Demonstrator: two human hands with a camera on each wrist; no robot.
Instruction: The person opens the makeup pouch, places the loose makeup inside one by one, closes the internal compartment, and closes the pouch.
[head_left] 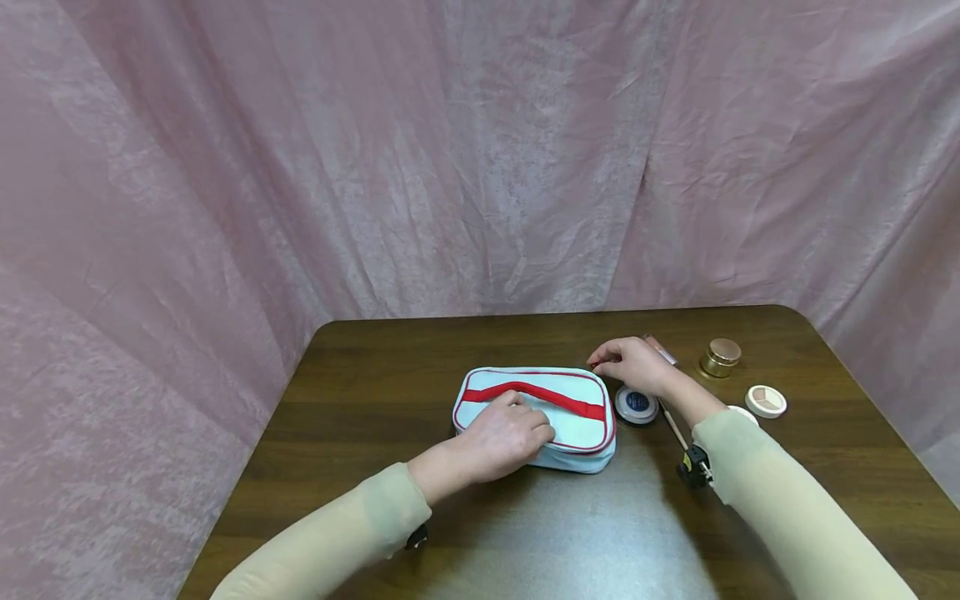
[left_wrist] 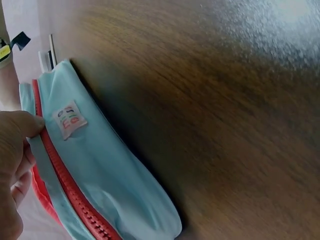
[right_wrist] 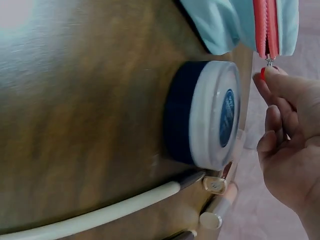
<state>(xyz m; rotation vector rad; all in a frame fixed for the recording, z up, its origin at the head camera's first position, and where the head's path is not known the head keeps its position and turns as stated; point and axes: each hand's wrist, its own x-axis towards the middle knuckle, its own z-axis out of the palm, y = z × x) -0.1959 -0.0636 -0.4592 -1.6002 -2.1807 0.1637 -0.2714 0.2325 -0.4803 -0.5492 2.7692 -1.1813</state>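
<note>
A light blue cosmetic bag (head_left: 573, 427) with red piping and a red carry handle (head_left: 551, 393) lies on the table. My left hand (head_left: 510, 433) holds the front edge of its lid, the thumb (left_wrist: 31, 122) against the red zipper (left_wrist: 62, 172). A small printed label (left_wrist: 70, 120) shows on the bag's front. At the bag's right end my right hand (head_left: 633, 365) pinches the red zipper pull (right_wrist: 263, 73) between thumb and fingertip. Just beside that hand sits a round dark-blue jar with a pale lid (right_wrist: 205, 115).
Right of the bag lie a slim light-handled brush (head_left: 673, 425) and a pinkish tube (head_left: 660, 348). Farther right stand a gold-lidded jar (head_left: 722, 357) and a round white compact (head_left: 766, 402). Another white round item (head_left: 742, 412) is partly behind my right forearm. A pink curtain (head_left: 480, 167) hangs behind the table.
</note>
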